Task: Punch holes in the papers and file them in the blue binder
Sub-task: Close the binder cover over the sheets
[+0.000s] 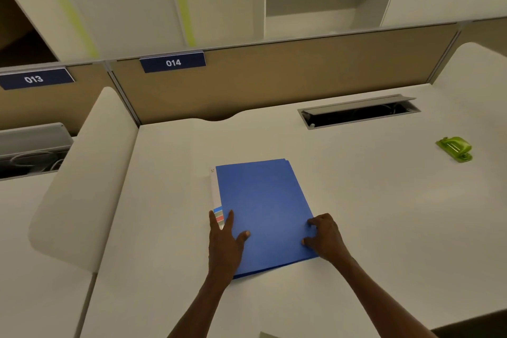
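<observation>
The blue binder (263, 206) lies closed and flat on the white desk (370, 214), a little left of centre. A strip of white paper (214, 189) with coloured blocks sticks out along its left edge. My left hand (225, 241) rests flat on the binder's near left corner, fingers straight and spread over the paper strip. At the binder's near right edge my right hand (325, 236) has its fingers curled on the cover; I cannot see whether they hook under it. A green hole punch (455, 148) sits far right on the desk, away from both hands.
A tan partition (274, 82) with a "014" label closes the back of the desk. An open cable tray (359, 112) is sunk into the desk at the back right. A rounded white divider panel (87, 178) stands on the left.
</observation>
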